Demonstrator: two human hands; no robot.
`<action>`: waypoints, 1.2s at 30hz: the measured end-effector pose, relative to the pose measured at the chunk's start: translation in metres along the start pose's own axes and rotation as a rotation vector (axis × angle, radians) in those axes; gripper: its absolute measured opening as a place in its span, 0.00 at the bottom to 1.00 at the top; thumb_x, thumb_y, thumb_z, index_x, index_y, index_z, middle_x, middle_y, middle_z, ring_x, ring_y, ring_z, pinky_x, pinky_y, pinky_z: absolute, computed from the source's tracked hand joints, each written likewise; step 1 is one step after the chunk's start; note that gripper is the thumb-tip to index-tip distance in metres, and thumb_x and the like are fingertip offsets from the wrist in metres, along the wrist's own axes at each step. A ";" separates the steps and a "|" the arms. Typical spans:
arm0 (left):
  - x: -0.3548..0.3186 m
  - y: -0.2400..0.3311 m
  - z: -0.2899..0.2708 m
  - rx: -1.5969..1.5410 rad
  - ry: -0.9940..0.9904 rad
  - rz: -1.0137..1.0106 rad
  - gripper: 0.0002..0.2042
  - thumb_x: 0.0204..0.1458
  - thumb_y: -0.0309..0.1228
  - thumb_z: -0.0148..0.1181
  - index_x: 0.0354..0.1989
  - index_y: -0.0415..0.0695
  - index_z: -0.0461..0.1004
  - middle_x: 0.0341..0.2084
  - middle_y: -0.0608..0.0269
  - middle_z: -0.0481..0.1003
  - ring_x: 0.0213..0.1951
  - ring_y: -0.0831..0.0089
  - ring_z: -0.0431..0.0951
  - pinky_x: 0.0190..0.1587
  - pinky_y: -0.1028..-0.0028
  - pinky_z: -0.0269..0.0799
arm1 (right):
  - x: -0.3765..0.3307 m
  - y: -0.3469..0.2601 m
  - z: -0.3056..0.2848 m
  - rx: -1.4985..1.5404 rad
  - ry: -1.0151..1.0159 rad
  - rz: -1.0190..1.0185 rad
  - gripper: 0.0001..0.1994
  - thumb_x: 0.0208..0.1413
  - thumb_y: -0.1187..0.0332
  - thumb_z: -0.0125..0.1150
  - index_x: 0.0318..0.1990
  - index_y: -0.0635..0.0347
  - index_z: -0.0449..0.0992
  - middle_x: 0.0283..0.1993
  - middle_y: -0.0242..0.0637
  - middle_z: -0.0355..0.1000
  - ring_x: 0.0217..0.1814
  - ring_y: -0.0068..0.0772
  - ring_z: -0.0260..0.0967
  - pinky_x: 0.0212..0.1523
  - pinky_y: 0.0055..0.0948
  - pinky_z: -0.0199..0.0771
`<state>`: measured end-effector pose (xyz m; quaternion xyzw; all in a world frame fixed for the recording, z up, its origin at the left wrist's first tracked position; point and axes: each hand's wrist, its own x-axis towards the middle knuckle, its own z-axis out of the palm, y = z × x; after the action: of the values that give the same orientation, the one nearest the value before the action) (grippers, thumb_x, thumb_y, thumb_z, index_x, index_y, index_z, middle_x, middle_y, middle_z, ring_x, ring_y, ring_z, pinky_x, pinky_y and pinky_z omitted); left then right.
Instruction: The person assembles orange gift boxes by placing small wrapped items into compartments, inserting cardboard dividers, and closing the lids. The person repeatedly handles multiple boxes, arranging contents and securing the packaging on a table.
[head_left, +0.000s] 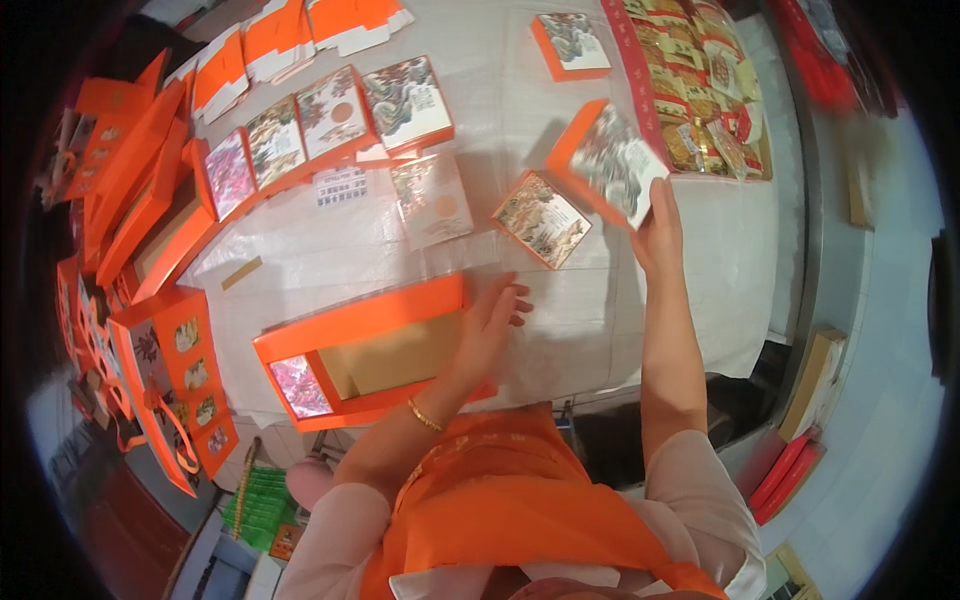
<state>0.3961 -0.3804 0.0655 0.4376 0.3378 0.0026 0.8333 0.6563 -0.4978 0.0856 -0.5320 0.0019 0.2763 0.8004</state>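
Note:
My right hand [658,225] grips the lower right corner of a small orange box [615,165] with a mountain landscape on its white lid, held tilted above the table. Beneath and left of it lies another small picture-topped box [543,220]. My left hand [497,315] holds nothing, its fingers apart and loosely bent, over the right end of a large orange gift box [365,310]. Inside that box a pink flowered small box [301,387] fills the left end; bare tan bottom shows beside it.
A row of small picture boxes [335,110] stands at the back left, with flat orange cartons [275,45] behind. A clear sleeve [435,200] lies mid-table. Packaged food fills a tray [650,100] at the back right. Orange boxes and bags [165,370] crowd the left edge.

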 end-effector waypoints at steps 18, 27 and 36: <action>-0.170 -0.014 -0.114 -0.438 0.383 -0.071 0.15 0.64 0.31 0.56 0.55 0.38 0.67 0.45 0.62 0.75 0.46 0.76 0.75 0.50 0.73 0.73 | -0.244 0.177 0.188 -0.157 -0.044 0.421 0.27 0.65 0.68 0.58 0.67 0.64 0.57 0.56 0.37 0.70 0.55 0.27 0.68 0.56 0.30 0.70; -0.235 -0.005 -0.265 0.627 0.869 0.221 0.12 0.61 0.30 0.57 0.47 0.34 0.73 0.38 0.55 0.76 0.40 0.67 0.77 0.42 0.67 0.73 | -0.227 0.193 0.177 -0.705 -0.452 0.571 0.27 0.63 0.64 0.62 0.63 0.68 0.60 0.55 0.39 0.71 0.56 0.26 0.68 0.57 0.30 0.70; -0.180 -0.019 -0.357 0.913 0.754 0.427 0.28 0.57 0.33 0.62 0.64 0.35 0.61 0.56 0.39 0.67 0.57 0.43 0.66 0.61 0.55 0.62 | -0.230 0.238 0.185 -0.858 -0.358 0.462 0.32 0.61 0.62 0.64 0.65 0.71 0.58 0.58 0.45 0.71 0.57 0.31 0.70 0.58 0.31 0.70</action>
<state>0.0500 -0.1860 0.0139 0.7761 0.4805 0.1785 0.3672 0.3022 -0.3744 0.0320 -0.7424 -0.1312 0.5084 0.4162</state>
